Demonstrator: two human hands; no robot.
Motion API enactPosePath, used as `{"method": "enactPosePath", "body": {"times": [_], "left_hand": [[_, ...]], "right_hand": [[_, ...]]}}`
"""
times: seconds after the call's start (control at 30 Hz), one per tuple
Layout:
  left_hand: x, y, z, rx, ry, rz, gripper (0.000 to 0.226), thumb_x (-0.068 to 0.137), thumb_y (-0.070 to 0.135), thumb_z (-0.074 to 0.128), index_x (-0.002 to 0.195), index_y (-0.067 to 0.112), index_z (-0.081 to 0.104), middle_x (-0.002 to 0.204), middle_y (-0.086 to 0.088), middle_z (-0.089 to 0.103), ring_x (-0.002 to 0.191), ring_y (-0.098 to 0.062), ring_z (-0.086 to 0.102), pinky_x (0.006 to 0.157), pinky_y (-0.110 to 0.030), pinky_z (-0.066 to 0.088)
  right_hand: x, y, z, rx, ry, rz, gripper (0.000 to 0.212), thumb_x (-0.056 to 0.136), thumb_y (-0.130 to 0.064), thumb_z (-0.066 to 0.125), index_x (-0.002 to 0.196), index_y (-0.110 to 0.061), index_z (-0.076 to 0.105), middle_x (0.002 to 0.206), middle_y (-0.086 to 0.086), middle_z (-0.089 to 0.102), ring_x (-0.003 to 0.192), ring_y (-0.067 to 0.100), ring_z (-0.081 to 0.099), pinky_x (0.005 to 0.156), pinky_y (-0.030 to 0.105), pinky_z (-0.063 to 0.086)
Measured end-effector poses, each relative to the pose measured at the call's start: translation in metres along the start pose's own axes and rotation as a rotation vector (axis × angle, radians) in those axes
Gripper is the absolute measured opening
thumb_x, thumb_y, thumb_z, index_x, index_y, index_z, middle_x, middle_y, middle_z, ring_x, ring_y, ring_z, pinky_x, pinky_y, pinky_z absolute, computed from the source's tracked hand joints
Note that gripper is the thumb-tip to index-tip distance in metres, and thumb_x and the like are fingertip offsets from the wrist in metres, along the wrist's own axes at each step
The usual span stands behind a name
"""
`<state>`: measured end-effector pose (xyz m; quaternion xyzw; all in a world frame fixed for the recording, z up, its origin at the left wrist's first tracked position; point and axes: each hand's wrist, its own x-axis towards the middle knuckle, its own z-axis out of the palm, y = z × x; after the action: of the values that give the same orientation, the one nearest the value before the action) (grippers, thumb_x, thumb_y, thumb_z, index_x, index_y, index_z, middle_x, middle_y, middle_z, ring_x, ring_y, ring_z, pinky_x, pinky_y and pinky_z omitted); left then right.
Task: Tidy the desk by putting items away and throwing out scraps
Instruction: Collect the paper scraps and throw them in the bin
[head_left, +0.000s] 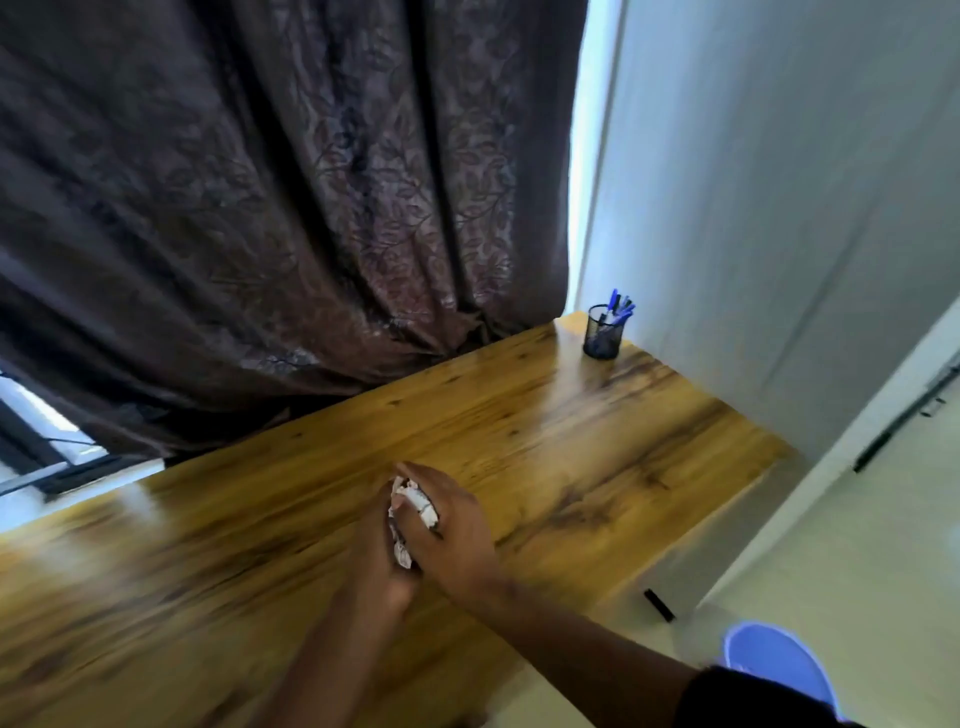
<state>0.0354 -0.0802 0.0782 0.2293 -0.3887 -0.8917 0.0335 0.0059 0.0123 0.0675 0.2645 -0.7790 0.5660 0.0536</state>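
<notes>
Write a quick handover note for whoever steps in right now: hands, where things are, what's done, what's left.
Left hand and right hand: both closed together around a crumpled paper ball just above the desk.
Pen cup with pens stands at the desk's far corner by the wall.
Blue bin sits on the floor to the right.
Done: scraps gathered, pens in cup.
Left: likely drop the paper in the bin.

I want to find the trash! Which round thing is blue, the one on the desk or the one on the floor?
The blue bin on the floor, bottom right. The pen holder on the desk's far corner is black mesh.
</notes>
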Motion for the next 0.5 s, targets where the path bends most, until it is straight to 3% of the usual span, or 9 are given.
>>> {"method": "enactPosePath", "body": {"times": [0.13,0.3,0.37,0.5], "left_hand": [[-0.016,-0.034,0.019,0.010,-0.037,-0.083,0.035,0.107,0.029,0.046,0.093,0.011,0.072,0.087,-0.008,0.072,0.077,-0.018,0.076,0.064,-0.029,0.063],[-0.040,-0.080,0.043,0.006,-0.048,-0.234,0.034,0.102,0.040,0.059,0.108,0.010,0.076,0.107,-0.013,0.072,0.101,-0.025,0.074,0.080,-0.035,0.062],[-0.048,-0.095,0.060,-0.010,-0.113,-0.290,0.036,0.101,0.041,0.061,0.112,0.011,0.078,0.114,-0.014,0.074,0.106,-0.026,0.074,0.087,-0.038,0.059],[-0.060,-0.126,0.101,0.054,-0.203,-0.356,0.036,0.102,0.031,0.055,0.089,0.015,0.084,0.096,-0.009,0.078,0.084,-0.022,0.077,0.076,-0.033,0.060]], "right_hand": [[-0.034,0.002,-0.026,-0.003,0.109,0.098,0.040,0.097,-0.035,0.061,0.136,-0.026,0.065,0.133,-0.012,0.067,0.121,-0.001,0.061,0.099,0.031,0.053],[-0.084,0.006,-0.070,0.054,0.255,0.201,0.031,0.100,-0.032,0.061,0.129,-0.027,0.069,0.119,-0.015,0.072,0.109,0.001,0.067,0.090,0.030,0.056],[-0.098,0.012,-0.088,0.061,0.332,0.264,0.033,0.099,-0.033,0.064,0.131,-0.027,0.068,0.125,-0.017,0.070,0.114,-0.004,0.064,0.095,0.026,0.054],[-0.120,0.024,-0.128,0.143,0.499,0.363,0.037,0.097,-0.038,0.065,0.133,-0.028,0.067,0.129,-0.015,0.069,0.121,0.001,0.063,0.104,0.038,0.053]]}}
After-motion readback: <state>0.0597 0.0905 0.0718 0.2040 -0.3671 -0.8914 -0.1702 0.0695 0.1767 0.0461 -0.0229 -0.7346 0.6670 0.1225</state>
